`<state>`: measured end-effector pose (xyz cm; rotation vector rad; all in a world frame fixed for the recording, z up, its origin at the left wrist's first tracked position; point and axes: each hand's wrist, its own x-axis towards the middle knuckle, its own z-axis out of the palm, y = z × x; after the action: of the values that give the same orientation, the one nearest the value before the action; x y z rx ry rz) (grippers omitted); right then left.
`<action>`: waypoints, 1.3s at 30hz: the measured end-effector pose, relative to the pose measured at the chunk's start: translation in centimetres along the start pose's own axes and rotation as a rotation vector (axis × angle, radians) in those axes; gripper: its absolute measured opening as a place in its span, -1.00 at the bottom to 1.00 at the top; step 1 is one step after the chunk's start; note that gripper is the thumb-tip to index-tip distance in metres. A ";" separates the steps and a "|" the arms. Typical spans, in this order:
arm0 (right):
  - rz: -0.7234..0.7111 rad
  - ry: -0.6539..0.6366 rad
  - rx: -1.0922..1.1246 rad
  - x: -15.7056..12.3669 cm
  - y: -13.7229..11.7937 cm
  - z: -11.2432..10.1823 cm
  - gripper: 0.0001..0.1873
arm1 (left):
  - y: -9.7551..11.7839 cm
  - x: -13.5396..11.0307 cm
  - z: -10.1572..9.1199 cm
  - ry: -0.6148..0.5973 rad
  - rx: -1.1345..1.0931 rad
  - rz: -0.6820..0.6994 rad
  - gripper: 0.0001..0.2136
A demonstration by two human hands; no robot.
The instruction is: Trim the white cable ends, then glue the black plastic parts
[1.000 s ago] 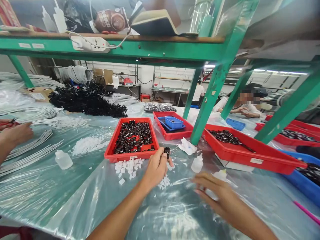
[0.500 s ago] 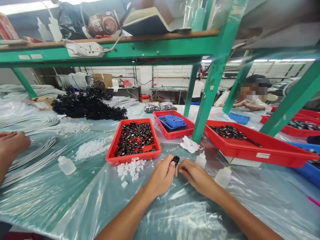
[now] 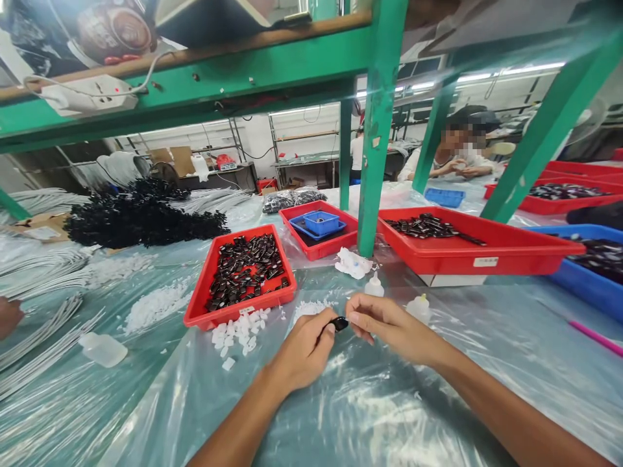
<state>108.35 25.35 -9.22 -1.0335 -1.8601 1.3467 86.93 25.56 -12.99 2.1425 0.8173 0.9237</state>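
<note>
My left hand (image 3: pixel 306 347) is closed on a small glossy black plastic part (image 3: pixel 339 323), held between thumb and fingers above the plastic-covered table. My right hand (image 3: pixel 389 327) meets it from the right, thumb and forefinger pinched at the part's end. Whatever those fingertips hold is too small or hidden to make out. Behind the left hand lies a heap of small white pieces (image 3: pixel 311 309); more white pieces (image 3: pixel 238 332) are scattered before a red tray (image 3: pixel 192 316) of black parts (image 3: pixel 248 269). Beyond the right hand stand two small squeeze bottles (image 3: pixel 374 285), (image 3: pixel 419 309).
A red tray (image 3: pixel 457 259) of dark parts rests on a white box at right, beside a green post (image 3: pixel 374 143). Crumpled white tissue (image 3: pixel 354 263) lies near its foot. Another bottle (image 3: pixel 103 349) lies left, near white cables. Another person's hand (image 3: pixel 8 316) shows at the left edge.
The view has swung to the right. My right hand has closed in on the black part, which now lies flatter and points toward the right fingertips. The left hand still grips it.
</note>
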 end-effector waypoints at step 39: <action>-0.293 0.487 -0.396 -3.5 -7.5 -6.2 -0.87 | 3.2 -3.7 1.3 0.279 -0.105 -0.197 -0.57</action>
<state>113.51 24.01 -0.35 -1.1043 -1.8346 0.5058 86.72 20.53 -12.66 1.8302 1.0704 1.1485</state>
